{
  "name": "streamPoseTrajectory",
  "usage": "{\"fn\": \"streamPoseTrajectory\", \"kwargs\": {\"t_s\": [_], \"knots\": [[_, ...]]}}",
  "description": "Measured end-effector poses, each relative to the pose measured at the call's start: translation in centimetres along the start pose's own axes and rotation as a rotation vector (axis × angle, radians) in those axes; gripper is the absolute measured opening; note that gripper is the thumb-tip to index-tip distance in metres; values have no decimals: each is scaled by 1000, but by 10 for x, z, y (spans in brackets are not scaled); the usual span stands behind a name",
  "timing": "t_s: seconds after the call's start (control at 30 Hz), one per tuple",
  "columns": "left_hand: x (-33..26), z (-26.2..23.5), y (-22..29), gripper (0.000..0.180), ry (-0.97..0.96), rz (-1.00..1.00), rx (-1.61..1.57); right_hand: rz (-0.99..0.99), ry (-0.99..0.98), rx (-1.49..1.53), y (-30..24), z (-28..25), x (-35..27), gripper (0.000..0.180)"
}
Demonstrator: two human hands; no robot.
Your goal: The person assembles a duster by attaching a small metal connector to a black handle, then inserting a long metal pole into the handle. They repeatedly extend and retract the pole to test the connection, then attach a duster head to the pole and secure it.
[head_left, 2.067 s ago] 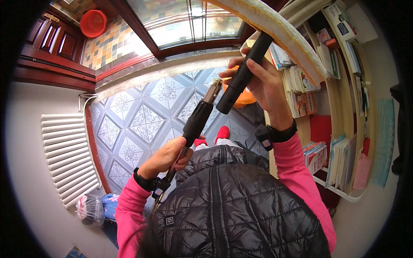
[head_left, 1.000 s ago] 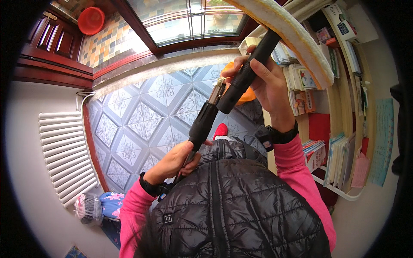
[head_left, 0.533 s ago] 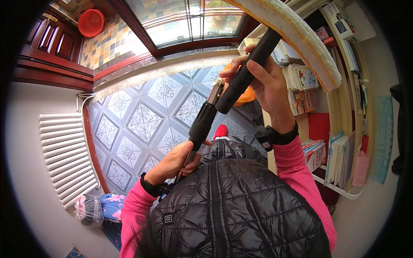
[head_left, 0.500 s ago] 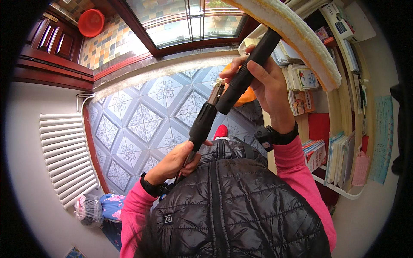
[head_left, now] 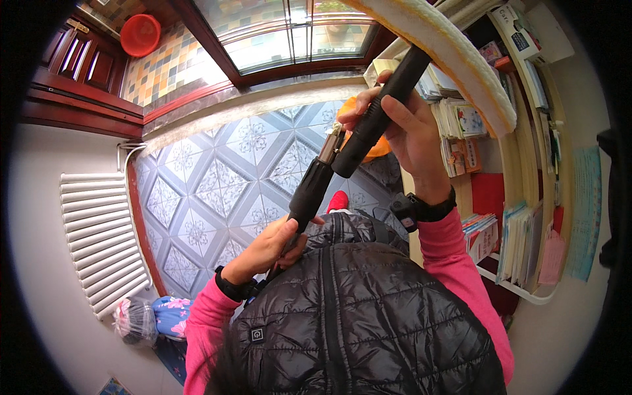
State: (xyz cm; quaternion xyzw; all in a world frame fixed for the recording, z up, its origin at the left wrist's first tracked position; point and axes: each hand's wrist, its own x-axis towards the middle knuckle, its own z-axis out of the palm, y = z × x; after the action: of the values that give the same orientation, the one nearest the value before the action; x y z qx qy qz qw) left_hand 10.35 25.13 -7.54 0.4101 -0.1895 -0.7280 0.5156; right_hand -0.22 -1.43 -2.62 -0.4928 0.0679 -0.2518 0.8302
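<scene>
A long black pole [head_left: 315,187] slants from lower left to upper right across the head view, ending in a wide cream fuzzy cleaning head [head_left: 454,52] near the top of a bookshelf. My left hand [head_left: 270,245] grips the pole's lower part, just above my black quilted vest. My right hand [head_left: 407,131] is wrapped around the upper section, above a metal joint. Both sleeves are pink and each wrist carries a dark band.
A white bookshelf [head_left: 520,197] full of books and papers fills the right side. Blue patterned floor tiles [head_left: 224,191] lie below, a white radiator [head_left: 99,237] on the left wall, a window [head_left: 289,33] ahead, a red basin [head_left: 139,34], and bags [head_left: 148,317] at lower left.
The pole and both hands have shifted only slightly; the left hand slid a little up and right along the pole, and the grip stays the same.
</scene>
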Motion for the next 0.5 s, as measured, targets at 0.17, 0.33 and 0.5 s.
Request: {"fn": "streamPoseTrajectory", "kwargs": {"t_s": [0.17, 0.33, 0.5], "knots": [[-1, 0, -1, 63, 4, -15, 4, 16, 22, -8, 1, 1, -1, 30], [0, -1, -1, 71, -7, -27, 43, -1, 26, -36, 0, 6, -1, 31], [0, -3, -2, 71, -7, -34, 40, 17, 12, -78, -2, 8, 0, 33]]}}
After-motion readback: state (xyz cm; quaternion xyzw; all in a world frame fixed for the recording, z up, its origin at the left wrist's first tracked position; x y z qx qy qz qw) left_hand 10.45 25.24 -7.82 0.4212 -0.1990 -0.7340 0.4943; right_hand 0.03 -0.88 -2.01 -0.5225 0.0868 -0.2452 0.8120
